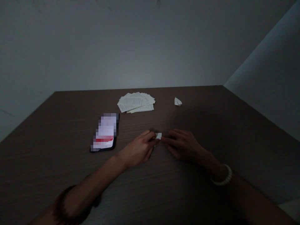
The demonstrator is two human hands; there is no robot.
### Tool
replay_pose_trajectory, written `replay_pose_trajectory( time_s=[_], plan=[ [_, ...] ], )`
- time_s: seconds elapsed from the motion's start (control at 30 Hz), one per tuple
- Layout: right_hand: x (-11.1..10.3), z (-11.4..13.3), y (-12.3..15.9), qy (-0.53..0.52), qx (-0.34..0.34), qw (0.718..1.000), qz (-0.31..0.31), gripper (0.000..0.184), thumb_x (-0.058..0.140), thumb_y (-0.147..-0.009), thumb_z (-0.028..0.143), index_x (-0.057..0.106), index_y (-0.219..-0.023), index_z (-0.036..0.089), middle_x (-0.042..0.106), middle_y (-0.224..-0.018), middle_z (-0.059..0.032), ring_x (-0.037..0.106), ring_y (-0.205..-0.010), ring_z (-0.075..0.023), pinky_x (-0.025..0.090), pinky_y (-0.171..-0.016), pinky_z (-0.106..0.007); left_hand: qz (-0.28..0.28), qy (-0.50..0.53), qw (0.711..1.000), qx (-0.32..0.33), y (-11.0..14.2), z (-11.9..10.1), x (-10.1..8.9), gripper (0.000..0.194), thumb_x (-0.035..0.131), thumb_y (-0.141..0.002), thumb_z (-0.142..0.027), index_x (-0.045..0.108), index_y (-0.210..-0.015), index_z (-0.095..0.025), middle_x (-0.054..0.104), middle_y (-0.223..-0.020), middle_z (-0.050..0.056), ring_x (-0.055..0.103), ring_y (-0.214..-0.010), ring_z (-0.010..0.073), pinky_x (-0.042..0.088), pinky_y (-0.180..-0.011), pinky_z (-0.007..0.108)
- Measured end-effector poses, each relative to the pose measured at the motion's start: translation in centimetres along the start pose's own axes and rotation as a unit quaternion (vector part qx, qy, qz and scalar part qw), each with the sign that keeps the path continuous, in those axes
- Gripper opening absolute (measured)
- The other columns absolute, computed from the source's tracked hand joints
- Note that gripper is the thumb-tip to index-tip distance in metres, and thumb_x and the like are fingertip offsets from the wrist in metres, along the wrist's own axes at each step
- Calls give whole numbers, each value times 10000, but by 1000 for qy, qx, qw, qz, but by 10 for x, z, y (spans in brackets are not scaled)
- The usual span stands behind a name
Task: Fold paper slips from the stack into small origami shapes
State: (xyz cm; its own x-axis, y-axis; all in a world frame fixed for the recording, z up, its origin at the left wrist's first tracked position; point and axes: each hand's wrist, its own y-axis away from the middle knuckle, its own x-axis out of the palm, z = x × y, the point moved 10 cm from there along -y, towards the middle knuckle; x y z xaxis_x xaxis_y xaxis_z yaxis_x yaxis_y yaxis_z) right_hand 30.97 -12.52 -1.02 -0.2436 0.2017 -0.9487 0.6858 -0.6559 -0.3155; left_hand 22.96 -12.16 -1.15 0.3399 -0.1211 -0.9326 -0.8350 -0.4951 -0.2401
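Note:
A small white piece of paper (pixel 158 136) lies on the table between my two hands, mostly covered by fingers. My left hand (pixel 140 147) is closed over its left part, with thumb and fingertips pressed onto it. From the other side, my right hand (pixel 184 145) brings its bent fingers together, and the foremost fingertip touches the right edge of the paper. The dim light and shadow hide how the right fingers grip there. The paper looks folded, though its full shape is hidden.
A fanned pile of printed paper slips (pixel 137 101) lies toward the back of the brown wooden table (pixel 58 125). Left of my hands rests a phone (pixel 105 131) with its screen lit. A small folded white paper (pixel 178 102) sits at the back right. Walls border the table.

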Motion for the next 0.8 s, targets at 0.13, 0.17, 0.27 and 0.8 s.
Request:
replay_pose_trajectory(
  time_s=[0.13, 0.17, 0.27, 0.8],
  plan=[
    [4, 0, 1, -23, -9, 1000, 10, 250, 518, -892, 228, 637, -1112, 230, 603, -903, -43, 506, -775, -177, 370, -645, -305, -3, 2, 1000, 3, 1, 0, 0, 312, 422, -915, -84, 607, -1167, -97, 542, -1004, 117, 517, -993, 240, 498, -897, 407],
    [5, 0, 1, -25, -8, 1000, 14, 251, 514, -893, 229, 637, -1112, 231, 604, -908, -45, 508, -781, -179, 371, -648, -306, -6, 2, 1000, 5, 1, 0, 0, 313, 423, -912, -82, 607, -1165, -97, 543, -1001, 116, 519, -983, 239, 501, -891, 407],
    [6, -1, 0, -23, 0, 1000, 18, 257, 508, -894, 233, 636, -1118, 239, 605, -918, -50, 509, -801, -188, 370, -653, -309, -12, 2, 1000, 9, 1, 0, 0, 315, 428, -901, -71, 607, -1159, -99, 544, -990, 111, 524, -964, 236, 507, -879, 408],
    [2, -4, -2, 2, 38, 999, 5, 234, 509, -908, 245, 659, -1088, 238, 605, -887, -55, 505, -787, -187, 367, -659, -311, -1, -11, 1000, 11, 1, 0, 3, 309, 440, -906, -87, 595, -1173, -104, 544, -1012, 114, 518, -991, 241, 496, -906, 411]
  ],
)
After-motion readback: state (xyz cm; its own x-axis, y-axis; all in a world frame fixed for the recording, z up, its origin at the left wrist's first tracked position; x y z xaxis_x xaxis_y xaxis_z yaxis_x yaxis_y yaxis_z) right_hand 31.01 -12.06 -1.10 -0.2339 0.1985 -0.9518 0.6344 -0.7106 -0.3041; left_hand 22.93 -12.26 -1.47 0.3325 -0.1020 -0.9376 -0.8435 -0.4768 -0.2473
